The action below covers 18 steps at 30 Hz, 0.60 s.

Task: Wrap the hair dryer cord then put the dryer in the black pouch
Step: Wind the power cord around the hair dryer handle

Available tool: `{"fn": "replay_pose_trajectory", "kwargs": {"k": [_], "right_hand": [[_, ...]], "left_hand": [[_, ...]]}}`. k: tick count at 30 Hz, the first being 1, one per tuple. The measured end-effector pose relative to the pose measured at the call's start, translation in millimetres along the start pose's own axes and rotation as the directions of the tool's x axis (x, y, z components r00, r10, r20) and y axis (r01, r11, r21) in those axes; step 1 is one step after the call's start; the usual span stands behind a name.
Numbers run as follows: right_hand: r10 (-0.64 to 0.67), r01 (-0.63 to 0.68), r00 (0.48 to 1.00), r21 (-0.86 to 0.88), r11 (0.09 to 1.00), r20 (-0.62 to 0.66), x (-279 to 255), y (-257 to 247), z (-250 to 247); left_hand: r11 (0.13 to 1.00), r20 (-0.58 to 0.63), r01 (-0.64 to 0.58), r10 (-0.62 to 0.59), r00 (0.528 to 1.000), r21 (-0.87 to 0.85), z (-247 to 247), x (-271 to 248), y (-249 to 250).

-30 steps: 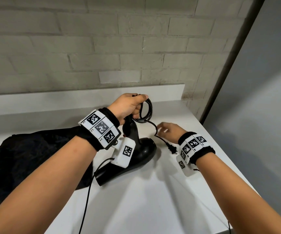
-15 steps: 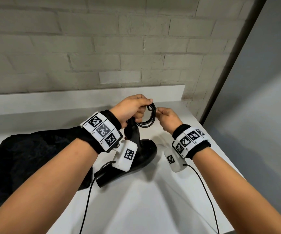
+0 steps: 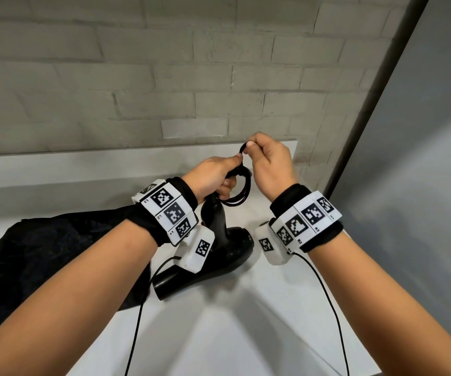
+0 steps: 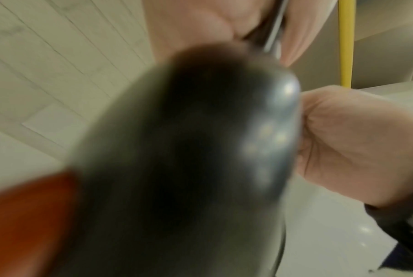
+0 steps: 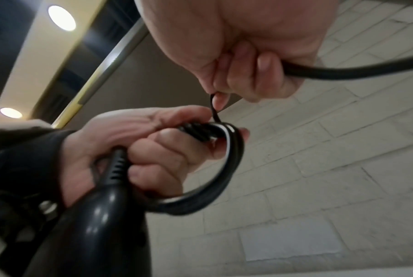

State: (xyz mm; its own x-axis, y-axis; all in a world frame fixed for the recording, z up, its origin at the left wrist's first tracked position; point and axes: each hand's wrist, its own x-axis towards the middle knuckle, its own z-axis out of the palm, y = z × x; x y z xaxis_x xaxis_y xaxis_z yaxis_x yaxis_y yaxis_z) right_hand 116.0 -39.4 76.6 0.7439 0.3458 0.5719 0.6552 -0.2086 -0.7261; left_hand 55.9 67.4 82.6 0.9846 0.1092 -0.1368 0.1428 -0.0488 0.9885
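The black hair dryer (image 3: 219,256) stands on the white counter (image 3: 246,335) with its handle pointing up. My left hand (image 3: 216,177) grips the coiled cord (image 3: 242,194) at the top of the handle (image 5: 101,224). In the right wrist view the coil (image 5: 224,178) hangs as a loop from the left hand (image 5: 153,150). My right hand (image 3: 267,164) is just above and to the right of it, pinching a strand of the cord (image 5: 213,108) that rises from the coil. The black pouch (image 3: 42,256) lies flat on the left. The left wrist view is filled by the blurred handle (image 4: 189,150).
A brick wall (image 3: 164,77) and a low white ledge (image 3: 83,161) close the back. The counter's right edge (image 3: 354,280) drops off beside a grey wall. Thin black cables (image 3: 330,308) hang from both wrist cameras across the counter.
My right hand left the plug end on the counter, rose to the coil, and now pinches the cord above it. The left hand kept its hold and lifted slightly.
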Motion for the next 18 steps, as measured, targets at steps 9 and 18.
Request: {"fn": "replay_pose_trajectory", "kwargs": {"k": [9, 18], "right_hand": [[-0.150, 0.181, 0.968, -0.145, 0.973, 0.200, -36.2, 6.3, 5.3], [-0.139, 0.248, 0.943, -0.361, 0.899, 0.303, -41.5, 23.7, 5.3]], "left_hand": [[0.995, -0.125, -0.030, 0.018, 0.992, -0.092, -5.1, 5.5, -3.6], [0.998, -0.107, -0.032, 0.026, 0.994, -0.051, -4.8, 2.6, -2.4]]}}
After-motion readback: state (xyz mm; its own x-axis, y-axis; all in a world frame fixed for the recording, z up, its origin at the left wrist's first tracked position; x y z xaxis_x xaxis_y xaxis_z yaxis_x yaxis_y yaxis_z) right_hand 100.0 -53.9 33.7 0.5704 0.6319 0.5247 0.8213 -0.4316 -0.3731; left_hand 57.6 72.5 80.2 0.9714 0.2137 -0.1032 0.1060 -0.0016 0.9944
